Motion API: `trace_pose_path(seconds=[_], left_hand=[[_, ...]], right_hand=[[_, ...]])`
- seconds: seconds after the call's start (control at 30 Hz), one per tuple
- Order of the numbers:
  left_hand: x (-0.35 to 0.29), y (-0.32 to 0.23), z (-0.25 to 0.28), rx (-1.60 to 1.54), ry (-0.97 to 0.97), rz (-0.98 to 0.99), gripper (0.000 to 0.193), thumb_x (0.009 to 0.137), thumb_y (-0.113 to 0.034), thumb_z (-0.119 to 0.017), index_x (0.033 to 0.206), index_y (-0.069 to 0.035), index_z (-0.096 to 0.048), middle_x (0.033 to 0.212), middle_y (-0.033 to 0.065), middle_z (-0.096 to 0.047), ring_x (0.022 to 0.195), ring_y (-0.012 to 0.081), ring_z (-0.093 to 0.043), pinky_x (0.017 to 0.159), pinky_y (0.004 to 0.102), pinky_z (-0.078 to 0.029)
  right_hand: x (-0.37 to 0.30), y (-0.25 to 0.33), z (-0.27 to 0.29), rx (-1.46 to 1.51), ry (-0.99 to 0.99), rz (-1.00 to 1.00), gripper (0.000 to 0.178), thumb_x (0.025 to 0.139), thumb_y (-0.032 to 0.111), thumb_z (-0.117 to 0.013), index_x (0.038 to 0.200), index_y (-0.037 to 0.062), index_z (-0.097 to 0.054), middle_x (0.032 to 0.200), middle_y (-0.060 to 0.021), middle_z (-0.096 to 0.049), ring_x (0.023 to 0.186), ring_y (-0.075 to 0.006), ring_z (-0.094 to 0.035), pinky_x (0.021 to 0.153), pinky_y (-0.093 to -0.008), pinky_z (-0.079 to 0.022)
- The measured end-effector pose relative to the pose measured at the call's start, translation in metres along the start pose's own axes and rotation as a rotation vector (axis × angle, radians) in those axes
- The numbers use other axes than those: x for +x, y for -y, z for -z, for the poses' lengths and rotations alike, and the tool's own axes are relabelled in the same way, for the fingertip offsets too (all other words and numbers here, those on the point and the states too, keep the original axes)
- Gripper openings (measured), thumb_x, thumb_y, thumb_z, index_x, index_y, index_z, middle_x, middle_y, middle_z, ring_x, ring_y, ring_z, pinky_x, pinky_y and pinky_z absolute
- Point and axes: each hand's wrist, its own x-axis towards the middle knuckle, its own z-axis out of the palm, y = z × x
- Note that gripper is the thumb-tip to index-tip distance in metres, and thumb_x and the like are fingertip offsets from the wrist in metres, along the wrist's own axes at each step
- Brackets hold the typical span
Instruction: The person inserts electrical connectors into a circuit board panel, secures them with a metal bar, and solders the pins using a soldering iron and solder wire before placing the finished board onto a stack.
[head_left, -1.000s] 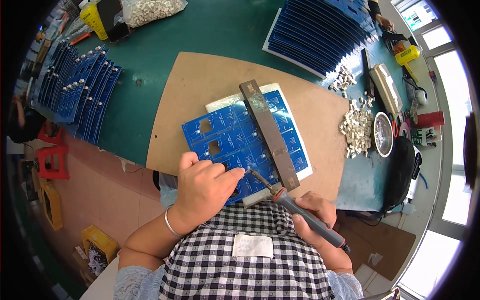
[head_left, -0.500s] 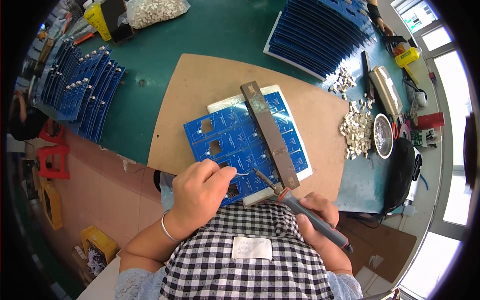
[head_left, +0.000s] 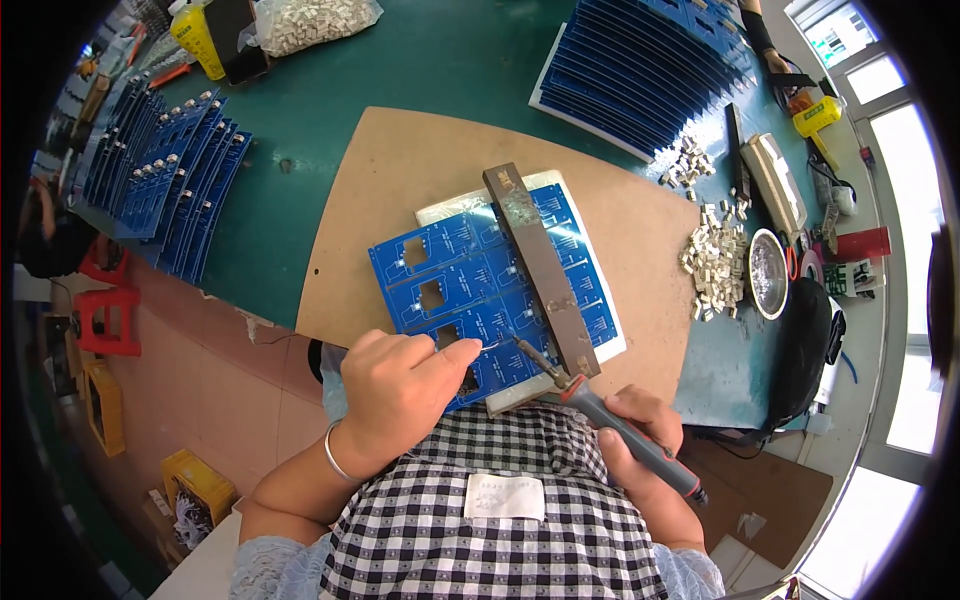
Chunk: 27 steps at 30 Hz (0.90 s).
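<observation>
A blue circuit board panel (head_left: pixel 455 290) with square cut-outs lies on a pale pad (head_left: pixel 610 345), under a long dark brown bar (head_left: pixel 545 265) set slantwise across it. My left hand (head_left: pixel 405 385) is closed over the panel's near left part, with thumb and forefinger pinching a thin silvery wire (head_left: pixel 490 346), likely solder. In my right hand (head_left: pixel 645 435) is a grey and red soldering iron (head_left: pixel 625 432). Its tip hangs close to the wire's end over the panel; whether it touches is too small to tell.
Beneath the pad is a brown board (head_left: pixel 400 160) on a green table (head_left: pixel 450 60). Loose metal parts (head_left: pixel 715 265) lie at right beside a metal bowl (head_left: pixel 767 275). Blue boards stand stacked at far right (head_left: pixel 630 80) and left (head_left: pixel 170 190). Another person's hand (head_left: pixel 775 62) shows at upper right.
My left hand has shifted slightly right and toward me. The soldering iron's tip has moved slightly right, with the wire and iron still held.
</observation>
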Motion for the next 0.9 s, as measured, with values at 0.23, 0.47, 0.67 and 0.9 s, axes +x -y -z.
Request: trace_pose_path(seconds=[0.23,0.47,0.67,0.9], left_hand=[[-0.002,-0.009,-0.013,-0.102,-0.045,0.042,0.015,0.073,-0.007,-0.071,0.086,-0.01,-0.064,0.057,-0.0001,-0.049,0.052,0.0183,-0.052,0.052,0.0335,-0.036],[-0.002,-0.016,-0.014,-0.133,0.001,0.034,0.011,0.073,-0.003,-0.07,0.078,-0.008,-0.062,0.059,0.0025,-0.056,0.052,0.0203,-0.055,0.051,0.034,-0.037],[-0.005,-0.018,-0.019,-0.106,0.054,-0.017,0.014,0.073,-0.006,-0.069,0.085,-0.009,-0.062,0.061,0.0011,-0.054,0.053,0.0188,-0.054,0.051,0.0337,-0.036],[-0.005,-0.02,-0.019,-0.075,0.071,-0.065,0.014,0.073,-0.009,-0.069,0.087,-0.009,-0.066,0.06,-0.0004,-0.048,0.054,0.0168,-0.052,0.051,0.0329,-0.034]], right_hand=[[-0.009,-0.003,0.008,0.019,-0.001,0.031,0.027,0.069,0.008,-0.072,0.091,-0.0028,-0.061,0.069,-0.0136,-0.063,0.057,-0.0228,-0.061,0.054,-0.0315,-0.048],[-0.009,-0.001,0.01,-0.035,0.042,0.016,0.028,0.07,0.01,-0.073,0.093,-0.0012,-0.062,0.071,-0.0129,-0.065,0.058,-0.0231,-0.062,0.055,-0.0323,-0.049],[-0.013,0.0,0.011,-0.044,0.051,0.021,0.028,0.071,0.01,-0.073,0.093,-0.0016,-0.062,0.072,-0.0133,-0.066,0.058,-0.0232,-0.062,0.056,-0.032,-0.049],[-0.017,0.0,0.012,-0.038,0.051,0.033,0.027,0.071,0.011,-0.073,0.092,-0.0015,-0.062,0.072,-0.013,-0.066,0.058,-0.0233,-0.061,0.055,-0.0324,-0.049]])
